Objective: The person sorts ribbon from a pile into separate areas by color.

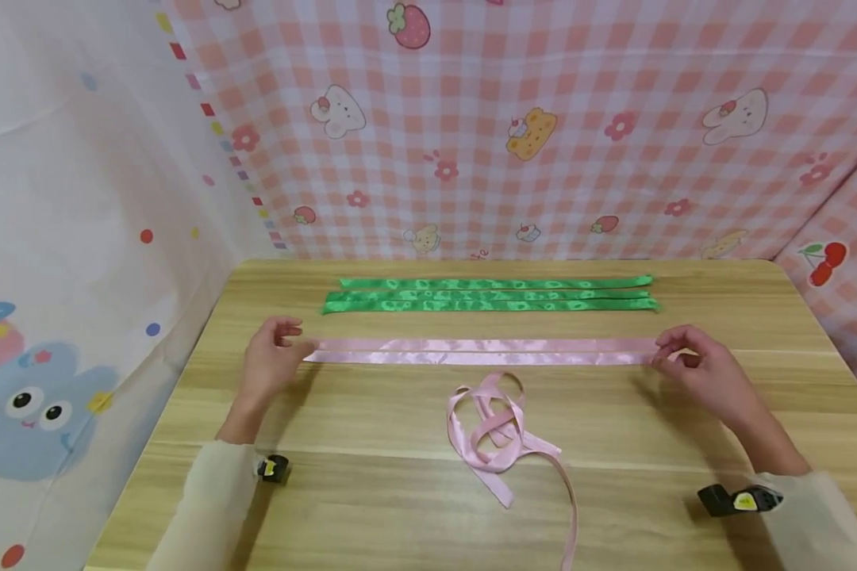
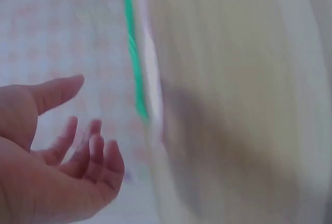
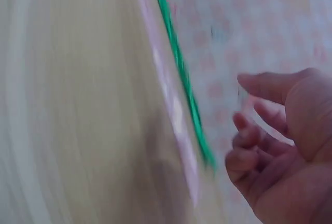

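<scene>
Two pale pink satin ribbon strips lie side by side across the table, a rear strip [image 1: 486,345] and a front strip [image 1: 486,359]. By their left ends is my left hand [image 1: 274,357]; in the left wrist view its thumb stands apart from loosely bent fingers [image 2: 111,169], with nothing between them. My right hand [image 1: 707,373] is close to the right ends, and the right wrist view shows a gap between its thumb and curved fingers [image 3: 244,136]. In the head view the fingertips nearly meet the strip ends; actual contact is unclear.
Behind the pink strips lie several green ribbon strips [image 1: 489,300], roughly parallel to them. A loose tangle of pink ribbon [image 1: 496,456] sits nearer the front, its tail trailing toward the table's near edge. Patterned cloth [image 1: 486,159] hangs behind the wooden table [image 1: 371,492].
</scene>
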The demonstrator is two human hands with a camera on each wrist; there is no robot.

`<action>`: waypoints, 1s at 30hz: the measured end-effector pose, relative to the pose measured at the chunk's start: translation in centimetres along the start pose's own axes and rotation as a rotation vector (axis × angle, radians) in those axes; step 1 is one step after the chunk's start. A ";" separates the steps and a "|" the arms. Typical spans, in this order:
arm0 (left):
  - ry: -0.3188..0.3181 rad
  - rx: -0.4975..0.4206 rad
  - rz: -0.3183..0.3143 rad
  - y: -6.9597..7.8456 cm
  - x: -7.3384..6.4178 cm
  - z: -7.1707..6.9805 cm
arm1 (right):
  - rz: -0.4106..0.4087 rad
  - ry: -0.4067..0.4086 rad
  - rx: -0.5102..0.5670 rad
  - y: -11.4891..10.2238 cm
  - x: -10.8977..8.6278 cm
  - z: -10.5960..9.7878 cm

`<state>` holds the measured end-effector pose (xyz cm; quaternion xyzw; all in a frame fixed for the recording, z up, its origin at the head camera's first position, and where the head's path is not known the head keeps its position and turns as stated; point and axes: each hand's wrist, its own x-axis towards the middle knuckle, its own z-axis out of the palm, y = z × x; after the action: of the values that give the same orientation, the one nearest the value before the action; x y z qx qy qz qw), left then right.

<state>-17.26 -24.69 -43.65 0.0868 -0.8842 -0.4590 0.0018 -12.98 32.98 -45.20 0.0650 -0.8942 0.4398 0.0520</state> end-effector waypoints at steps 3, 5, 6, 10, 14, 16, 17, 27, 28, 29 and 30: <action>-0.084 -0.080 0.133 1.9 -0.9 2.0 | -0.135 -0.102 0.054 -2.4 -0.3 2.0; -0.184 -0.158 0.205 3.3 -1.7 3.6 | -0.170 -0.190 0.091 -3.9 -0.6 3.4; -0.239 -0.196 0.231 3.9 -2.2 4.4 | -0.189 -0.236 0.097 -4.6 -0.7 4.1; -0.447 -0.296 0.252 6.3 -4.4 7.8 | -0.269 -0.398 0.133 -6.4 -1.5 6.7; -0.607 -0.339 0.252 8.0 -6.3 10.9 | -0.279 -0.543 0.138 -7.0 -2.2 8.7; -0.671 -0.355 0.253 8.6 -7.2 12.3 | -0.272 -0.593 0.131 -7.0 -2.3 9.5; -0.699 -0.368 0.256 8.7 -7.5 13.0 | -0.271 -0.613 0.123 -7.1 -2.4 9.9; -0.824 -0.428 0.254 9.7 -9.2 17.1 | -0.394 -0.546 0.081 -8.3 -2.4 9.6; -0.840 -0.420 0.264 9.8 -9.2 17.2 | -0.412 -0.513 0.088 -8.7 -2.4 9.3; -0.858 -0.409 0.284 9.9 -9.3 17.3 | -0.431 -0.479 0.095 -9.1 -2.3 8.9; -0.877 -0.400 0.305 10.0 -9.3 17.5 | -0.450 -0.447 0.104 -9.5 -2.2 8.5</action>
<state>-11.11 -3.44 -44.91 -0.2461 -0.6992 -0.6073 -0.2861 -9.60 20.66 -43.24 0.3589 -0.8229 0.4373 -0.0533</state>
